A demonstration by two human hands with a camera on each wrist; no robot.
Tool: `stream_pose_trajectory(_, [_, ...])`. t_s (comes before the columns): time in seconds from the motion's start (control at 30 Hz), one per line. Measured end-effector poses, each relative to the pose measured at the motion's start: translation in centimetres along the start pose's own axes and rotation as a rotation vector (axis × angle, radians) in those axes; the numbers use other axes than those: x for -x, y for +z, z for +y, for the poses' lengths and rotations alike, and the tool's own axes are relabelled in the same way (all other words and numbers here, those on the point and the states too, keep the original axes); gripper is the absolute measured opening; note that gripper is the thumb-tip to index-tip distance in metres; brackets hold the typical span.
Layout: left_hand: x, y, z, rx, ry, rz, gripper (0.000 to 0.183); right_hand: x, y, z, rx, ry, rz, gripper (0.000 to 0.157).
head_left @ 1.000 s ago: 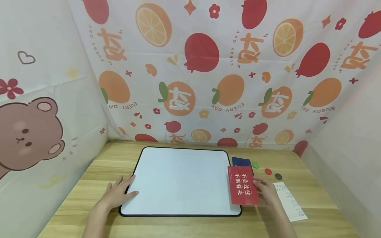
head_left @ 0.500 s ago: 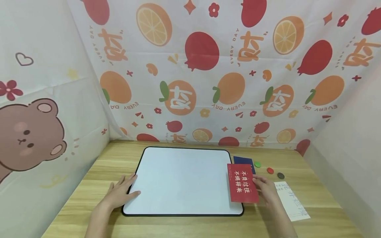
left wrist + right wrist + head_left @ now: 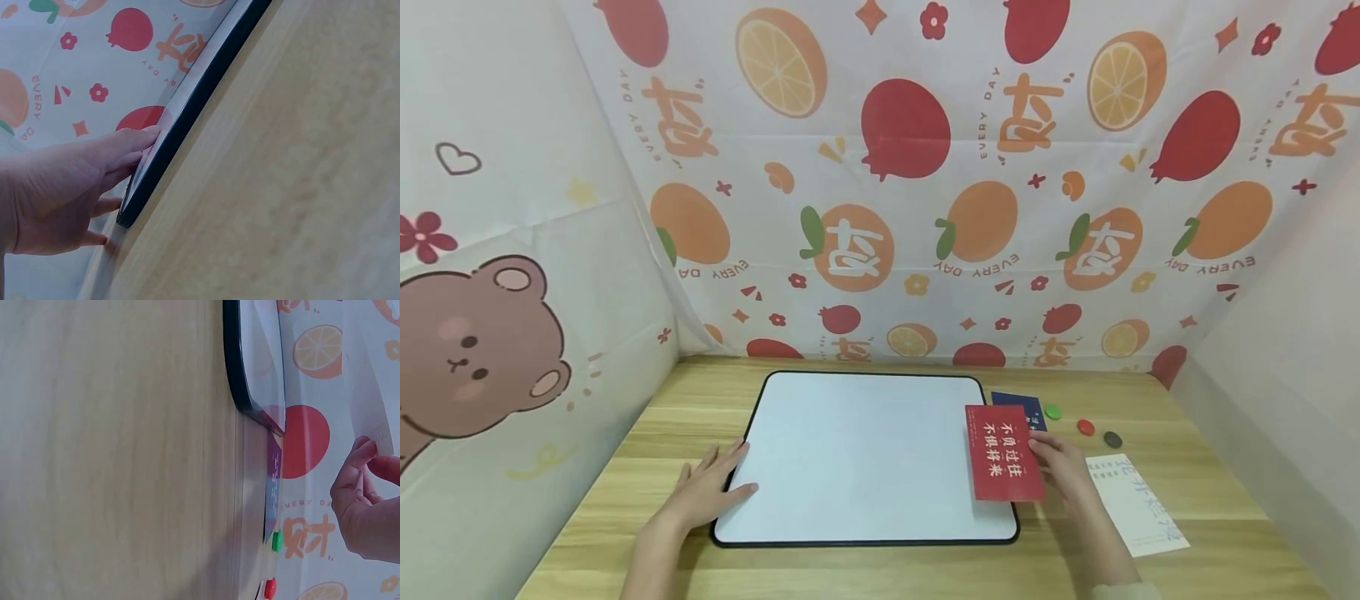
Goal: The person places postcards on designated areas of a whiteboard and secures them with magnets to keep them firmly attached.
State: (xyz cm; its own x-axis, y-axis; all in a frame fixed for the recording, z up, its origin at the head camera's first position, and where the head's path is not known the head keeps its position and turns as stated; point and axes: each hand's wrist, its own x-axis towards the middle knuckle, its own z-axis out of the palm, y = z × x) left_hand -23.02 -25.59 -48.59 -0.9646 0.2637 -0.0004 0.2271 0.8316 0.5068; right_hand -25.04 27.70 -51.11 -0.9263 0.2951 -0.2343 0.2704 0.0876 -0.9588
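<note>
A whiteboard (image 3: 857, 458) with a thin black frame lies flat on the wooden table. My left hand (image 3: 703, 487) rests on its left edge, fingers spread and thumb over the white surface; the left wrist view shows the fingertips on the frame (image 3: 169, 156). My right hand (image 3: 1063, 467) pinches the right edge of a red card (image 3: 1003, 454) printed with white Chinese characters. This card overlaps the board's right edge in the head view. Raised above the table in the right wrist view, it shows its pale back (image 3: 369, 394) between thumb and fingers.
Behind the red card lies a dark blue card (image 3: 1018, 402), partly hidden. Right of it sit a green magnet-like disc (image 3: 1053, 412), a red disc (image 3: 1086, 427) and a black disc (image 3: 1112, 439). A white card with handwriting (image 3: 1138, 504) lies near my right forearm. Printed cloth (image 3: 910, 208) hangs behind.
My right hand has moved the red card slightly up and left, further over the board. The left hand stays on the board's edge. The head view has shifted a little.
</note>
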Motion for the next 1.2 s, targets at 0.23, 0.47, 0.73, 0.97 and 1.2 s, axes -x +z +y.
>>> stream_pose_trajectory(0.23, [0.1,0.3,-0.2,0.011,-0.006,-0.004,0.077,0.0,0.5,-0.2,0.002,-0.007,0.001,0.042])
stream_pose_trajectory(0.47, [0.1,0.1,-0.4,0.004,0.001,0.021,0.076,2.1,1.8,-3.3,0.019,-0.012,-0.028,0.040])
stream_pose_trajectory(0.73, [0.1,0.0,-0.3,0.015,-0.002,0.004,0.077,3.8,3.2,-6.2,0.057,0.007,-0.041,0.037])
stream_pose_trajectory(0.97, [-0.1,-0.2,-0.3,0.007,0.001,0.010,0.076,3.0,4.0,-6.6,0.054,-0.004,-0.049,0.038])
stream_pose_trajectory(1.2, [-0.1,-0.1,-0.2,0.008,0.001,0.004,0.076,2.8,4.5,-6.5,0.050,-0.004,-0.052,0.035])
